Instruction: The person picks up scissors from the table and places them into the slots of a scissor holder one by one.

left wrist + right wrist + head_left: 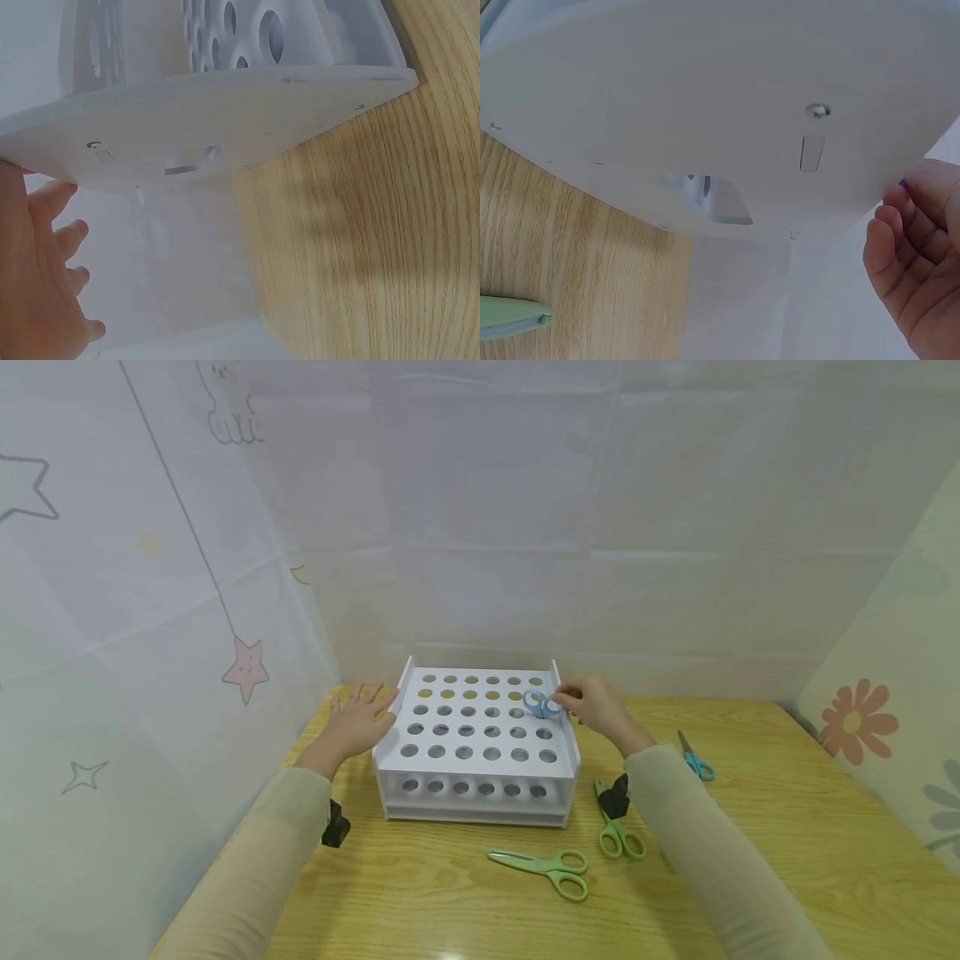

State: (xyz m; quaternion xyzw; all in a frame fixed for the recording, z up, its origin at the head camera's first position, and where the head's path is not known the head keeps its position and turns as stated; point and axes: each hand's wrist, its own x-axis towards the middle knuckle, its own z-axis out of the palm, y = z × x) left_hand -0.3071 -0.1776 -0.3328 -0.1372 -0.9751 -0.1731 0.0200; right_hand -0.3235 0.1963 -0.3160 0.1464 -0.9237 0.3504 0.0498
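Note:
A white rack (477,763) with rows of round holes stands on the table. Light blue scissors (542,710) sit handles up at the rightmost hole of a middle row, their blades hidden. My right hand (597,708) pinches one handle loop of them between thumb and fingers. In the right wrist view, that hand (922,247) is beyond the rack's side panel, with just a speck of blue at its fingertips. My left hand (358,722) touches the rack's left side panel (150,135), its fingers spread and pointing away from me.
Green scissors (540,864) lie in front of the rack. Another green pair (617,831) lies to its right, partly covered by the wrist camera. Blue-handled scissors (697,764) are farther right, beyond my right forearm. A pale cloth wall (480,602) hangs behind the wooden table (405,893).

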